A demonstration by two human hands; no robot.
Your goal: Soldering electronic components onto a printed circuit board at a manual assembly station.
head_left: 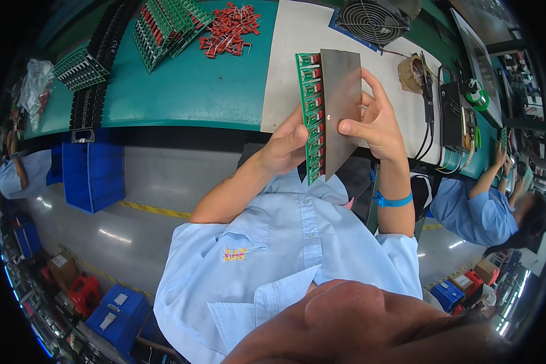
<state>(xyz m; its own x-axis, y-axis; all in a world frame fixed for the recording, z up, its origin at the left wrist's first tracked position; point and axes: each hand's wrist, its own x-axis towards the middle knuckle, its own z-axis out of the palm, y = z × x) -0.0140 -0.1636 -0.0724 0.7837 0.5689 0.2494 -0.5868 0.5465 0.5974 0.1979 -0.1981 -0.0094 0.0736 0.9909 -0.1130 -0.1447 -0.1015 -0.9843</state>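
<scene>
The left hand has its grip closed around the edge of a green circuit-board panel, and the right hand has its grip pinched on a flat grey plate just beside it, both held up near the front edge of the counter.

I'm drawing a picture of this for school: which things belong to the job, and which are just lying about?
Probably the job:
Green circuit board, in the left hand
Flat grey plate, in the right hand
Stacked green boards
Loose red parts

Seemingly lying about:
Cardboard box, lower left
Blue box beside it
Caged black fan (use unclear)
</scene>
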